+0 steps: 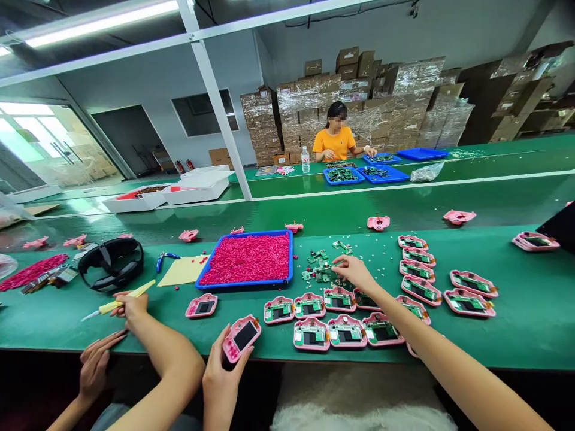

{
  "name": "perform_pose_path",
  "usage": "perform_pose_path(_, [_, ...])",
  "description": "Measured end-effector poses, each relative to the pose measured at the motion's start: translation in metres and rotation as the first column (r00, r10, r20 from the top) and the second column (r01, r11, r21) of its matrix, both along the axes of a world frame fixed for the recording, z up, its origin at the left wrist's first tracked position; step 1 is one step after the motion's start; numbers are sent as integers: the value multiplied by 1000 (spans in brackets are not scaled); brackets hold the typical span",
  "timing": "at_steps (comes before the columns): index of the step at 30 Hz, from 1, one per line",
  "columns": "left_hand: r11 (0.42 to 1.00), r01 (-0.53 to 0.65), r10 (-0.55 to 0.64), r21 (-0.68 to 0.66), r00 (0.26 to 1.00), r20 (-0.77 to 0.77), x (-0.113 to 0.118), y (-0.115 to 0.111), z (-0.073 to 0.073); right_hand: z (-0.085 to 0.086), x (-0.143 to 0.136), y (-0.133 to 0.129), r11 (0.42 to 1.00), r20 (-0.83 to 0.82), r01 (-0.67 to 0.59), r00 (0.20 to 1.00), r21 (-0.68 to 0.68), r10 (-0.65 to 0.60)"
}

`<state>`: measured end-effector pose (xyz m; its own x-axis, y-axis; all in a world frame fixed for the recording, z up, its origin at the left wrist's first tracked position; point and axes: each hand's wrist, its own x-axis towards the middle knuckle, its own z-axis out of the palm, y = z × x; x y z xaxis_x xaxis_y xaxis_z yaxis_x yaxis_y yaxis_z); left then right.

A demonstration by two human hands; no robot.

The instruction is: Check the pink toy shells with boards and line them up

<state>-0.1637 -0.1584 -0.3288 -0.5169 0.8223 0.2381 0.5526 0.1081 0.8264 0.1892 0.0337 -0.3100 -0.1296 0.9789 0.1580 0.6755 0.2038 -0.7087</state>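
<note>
My left hand [227, 374] is closed around a pink handheld game console [242, 337], tilted with its dark screen and pink buttons facing up. It is just above the table's front edge. My right hand [354, 274] reaches over the bench, fingertips drawn together at the edge of a loose pile of small green circuit boards [318, 266]. The fingertips appear to pinch one of these boards, though they partly hide it. Below that hand stand rows of open pink console shells [311, 333] with green boards inside. Another pink console [202, 306] lies face up to the left.
A blue tray [291, 257] full of small pink buttons stands mid-table. At left, a co-worker's hand [132, 308] holds a yellow pen-like tool [128, 299] near pliers [166, 260] and a black headset [111, 263]. Another person [335, 140] sits opposite by blue trays [422, 154].
</note>
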Motion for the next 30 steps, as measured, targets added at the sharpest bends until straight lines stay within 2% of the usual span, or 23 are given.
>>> perform_pose_path(3, [1000,31,-32,3,989,145,16,-9,5,3,4,-3,997,79,33,996,70,-39])
perform_pose_path(6, [998,69,-71,15,968,243,35,-17,13,8,-11,-6,988,152,-82,986,128,62])
perform_pose_path(9, [992,122,-127,36,942,311,50,-22,18,9,-35,-6,973,215,-195,962,124,165])
perform_pose_path(13, [984,176,-181,41,960,213,59,-27,17,5,-57,2,971,272,-223,943,88,192])
perform_pose_path(17, [980,193,-198,52,974,106,57,-28,19,4,-61,10,962,304,-268,922,59,238])
perform_pose_path(20, [983,168,-173,73,982,73,35,-11,36,4,-59,13,948,325,-316,902,48,284])
perform_pose_path(25, [985,59,-68,164,997,48,-40,42,76,1,-52,9,921,345,-385,873,52,345])
perform_pose_path(27, [949,-49,38,312,998,40,-64,56,83,-1,-49,7,914,341,-402,868,60,360])
perform_pose_path(30, [922,-16,1,387,999,40,-77,60,81,-2,-46,5,909,320,-407,876,88,361])
